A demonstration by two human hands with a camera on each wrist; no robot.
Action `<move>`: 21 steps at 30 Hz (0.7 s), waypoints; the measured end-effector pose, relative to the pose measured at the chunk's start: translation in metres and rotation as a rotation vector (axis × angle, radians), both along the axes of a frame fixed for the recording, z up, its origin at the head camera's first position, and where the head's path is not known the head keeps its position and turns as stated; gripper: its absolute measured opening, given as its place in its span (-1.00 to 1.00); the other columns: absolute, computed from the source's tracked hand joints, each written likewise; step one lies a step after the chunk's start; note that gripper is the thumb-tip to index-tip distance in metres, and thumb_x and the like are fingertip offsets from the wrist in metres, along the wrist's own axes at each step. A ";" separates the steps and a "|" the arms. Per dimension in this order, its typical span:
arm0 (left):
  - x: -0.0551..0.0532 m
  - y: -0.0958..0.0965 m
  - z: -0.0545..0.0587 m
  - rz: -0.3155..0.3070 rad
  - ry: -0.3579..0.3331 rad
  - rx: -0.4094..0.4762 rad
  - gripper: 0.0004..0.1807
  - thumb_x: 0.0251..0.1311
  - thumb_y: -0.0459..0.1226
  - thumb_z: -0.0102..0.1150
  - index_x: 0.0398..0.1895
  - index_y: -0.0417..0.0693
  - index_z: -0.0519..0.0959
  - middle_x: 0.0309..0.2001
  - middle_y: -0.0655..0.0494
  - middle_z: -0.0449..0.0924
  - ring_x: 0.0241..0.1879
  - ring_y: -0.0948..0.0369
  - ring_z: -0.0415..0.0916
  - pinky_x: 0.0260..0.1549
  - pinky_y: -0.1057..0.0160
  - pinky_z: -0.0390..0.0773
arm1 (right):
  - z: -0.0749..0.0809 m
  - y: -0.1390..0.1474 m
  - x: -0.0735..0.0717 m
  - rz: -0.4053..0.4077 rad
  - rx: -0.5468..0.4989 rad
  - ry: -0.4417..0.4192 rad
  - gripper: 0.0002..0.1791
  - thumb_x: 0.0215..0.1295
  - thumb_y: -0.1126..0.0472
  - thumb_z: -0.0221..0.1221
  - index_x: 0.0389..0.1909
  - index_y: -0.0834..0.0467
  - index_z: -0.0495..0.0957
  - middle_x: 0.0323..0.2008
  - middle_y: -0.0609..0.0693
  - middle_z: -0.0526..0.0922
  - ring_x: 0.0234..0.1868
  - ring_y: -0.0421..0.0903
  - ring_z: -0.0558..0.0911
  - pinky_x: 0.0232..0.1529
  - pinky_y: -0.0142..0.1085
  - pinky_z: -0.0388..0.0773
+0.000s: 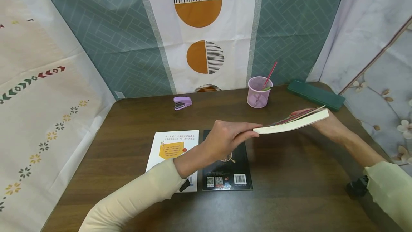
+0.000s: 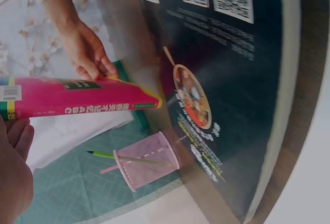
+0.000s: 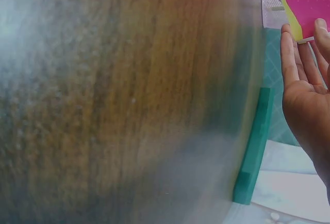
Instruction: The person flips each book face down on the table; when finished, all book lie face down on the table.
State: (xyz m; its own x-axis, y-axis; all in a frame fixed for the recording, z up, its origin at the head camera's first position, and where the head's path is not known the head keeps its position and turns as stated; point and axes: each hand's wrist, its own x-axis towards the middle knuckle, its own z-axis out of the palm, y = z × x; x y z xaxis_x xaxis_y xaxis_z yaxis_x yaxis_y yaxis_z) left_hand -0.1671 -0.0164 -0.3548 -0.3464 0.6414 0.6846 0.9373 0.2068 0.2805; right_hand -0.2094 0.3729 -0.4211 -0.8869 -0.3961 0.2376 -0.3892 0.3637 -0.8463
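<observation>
Pinching one end of the pink book (image 2: 51, 100), the left hand (image 1: 222, 137) is holding it above the wooden table (image 1: 289, 192), while the right hand (image 1: 333, 128) is gripping the opposite end. Its soft covers are bowing, so it is probably handling as light and floppy, calling for full-thickness grips at both ends. Below the left hand, a black book (image 1: 236, 167) is lying flat; beyond both hands, a mesh cup (image 1: 257, 97) is standing before a patterned cloth (image 1: 286, 42).
</observation>
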 end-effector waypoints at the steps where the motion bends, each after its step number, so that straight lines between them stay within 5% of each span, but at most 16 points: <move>1: 0.000 0.000 0.001 -0.001 -0.010 0.016 -0.65 0.36 -0.24 0.43 0.15 -0.19 0.75 0.00 0.05 0.82 0.08 0.29 0.72 0.06 0.49 0.58 | 0.001 -0.001 0.001 -0.039 0.028 -0.011 -0.68 0.56 0.40 0.17 0.23 0.40 0.63 0.12 -0.11 0.77 0.14 -0.35 0.67 0.03 -0.50 0.58; 7: 0.002 -0.002 0.010 0.021 0.009 0.036 -0.66 0.28 -0.26 0.51 0.09 -0.17 0.78 -0.08 0.07 0.83 -0.07 0.32 0.78 -0.21 0.57 0.58 | 0.008 -0.005 0.006 -0.199 0.177 -0.153 -0.57 0.56 0.12 0.27 0.25 0.32 0.66 0.00 -0.13 0.80 -0.01 -0.39 0.66 -0.04 -0.51 0.57; 17: 0.008 -0.012 0.024 0.042 -0.013 0.054 -0.59 0.21 -0.27 0.57 0.13 -0.16 0.76 -0.03 0.04 0.82 -0.09 0.31 0.78 -0.35 0.56 0.54 | 0.018 -0.010 0.012 -0.177 0.138 -0.179 -0.57 0.56 0.13 0.26 0.28 0.30 0.64 0.00 0.01 0.82 -0.01 -0.26 0.71 0.00 -0.50 0.58; 21: 0.010 -0.017 0.029 0.026 -0.065 0.080 -0.59 0.24 -0.28 0.55 0.14 -0.20 0.74 -0.01 0.01 0.81 -0.04 0.28 0.78 -0.20 0.52 0.63 | 0.025 -0.010 0.015 -0.195 0.163 -0.178 -0.55 0.56 0.12 0.26 0.31 0.29 0.61 0.04 -0.09 0.80 -0.01 -0.10 0.72 0.00 -0.41 0.64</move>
